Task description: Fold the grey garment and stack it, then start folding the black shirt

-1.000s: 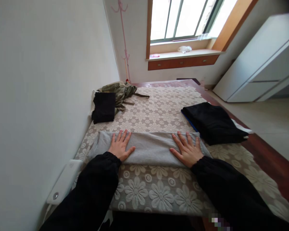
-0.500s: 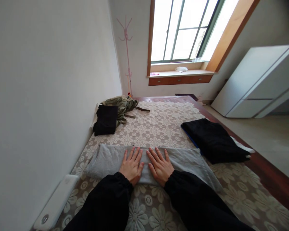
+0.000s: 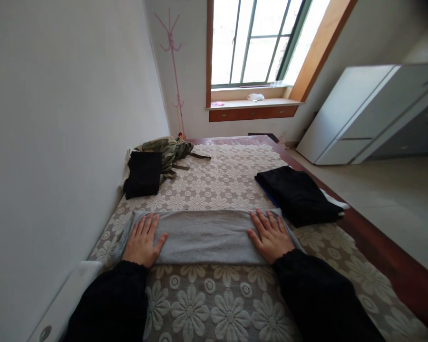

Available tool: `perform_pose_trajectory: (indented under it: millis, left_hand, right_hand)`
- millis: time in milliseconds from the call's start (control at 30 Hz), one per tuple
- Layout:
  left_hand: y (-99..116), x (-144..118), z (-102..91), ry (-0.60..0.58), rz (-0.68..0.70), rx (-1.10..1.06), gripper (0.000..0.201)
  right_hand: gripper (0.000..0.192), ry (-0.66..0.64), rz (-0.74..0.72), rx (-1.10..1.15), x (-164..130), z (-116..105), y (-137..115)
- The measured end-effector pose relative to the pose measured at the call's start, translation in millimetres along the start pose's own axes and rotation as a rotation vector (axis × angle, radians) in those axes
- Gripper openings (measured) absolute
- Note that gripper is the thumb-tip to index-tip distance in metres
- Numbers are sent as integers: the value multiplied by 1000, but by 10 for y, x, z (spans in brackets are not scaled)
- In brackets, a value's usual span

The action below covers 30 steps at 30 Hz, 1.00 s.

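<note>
A grey cloth garment [image 3: 207,235], folded into a long strip, lies across the flower-patterned cover in front of me. My left hand [image 3: 143,241] rests flat on its left part, fingers spread and pointing away from me. On the right part lies my right hand [image 3: 270,235], also palm down with the fingers apart. Neither hand grips the fabric. Small wrinkles run along the strip between the hands. Its two outer ends are partly hidden by my hands and black sleeves.
Folded black clothes [image 3: 299,194] lie at the right, with a white piece under them. At the left are a folded black cloth [image 3: 143,175] and a green backpack [image 3: 171,148] by the wall. A white oblong object [image 3: 67,297] sits at near left. Beneath is the patterned cover [image 3: 221,171].
Both hands have slid apart from the middle of the grey garment toward its ends, staying flat, and the strip looks smoother between them. The view has shifted slightly to the right.
</note>
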State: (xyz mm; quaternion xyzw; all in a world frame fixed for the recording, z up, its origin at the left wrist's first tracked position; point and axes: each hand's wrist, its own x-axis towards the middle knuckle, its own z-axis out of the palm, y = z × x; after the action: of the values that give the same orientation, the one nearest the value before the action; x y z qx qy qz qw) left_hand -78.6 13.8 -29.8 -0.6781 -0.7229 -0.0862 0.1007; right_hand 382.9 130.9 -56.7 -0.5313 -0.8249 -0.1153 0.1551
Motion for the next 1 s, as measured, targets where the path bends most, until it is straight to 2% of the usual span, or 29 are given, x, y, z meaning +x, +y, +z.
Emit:
perform_pose_trajectory:
  millis: [200,467,633,733,900,967,1000]
  left_hand:
    - [48,14,-26,-7,-4,-2,72]
    - [25,17,-10,-18,-8,-8,72]
    - [75,68,-87,-116,-56,-82,62]
    - [393,108,-169,-197,-29,-161,60]
    - [1293,219,-229,-242,224,-230,61]
    - [1495,268,-213,-230,249,-234,61]
    - [1511,283,-202,-224,253,-233,61]
  right_hand:
    - [66,-3,-23,-12,22,11,10]
    - [67,-84,-6,0,40,25,42]
    - [61,-144,30,43,91,-67,33]
    - [59,-142,1,91,130,-175,-221]
    - [60,-240,-235,188,237,-258,-1052]
    - [60,-270,-248,203,270,-234,-1237]
    - [60,-269,-242,203,273,-211,-1241]
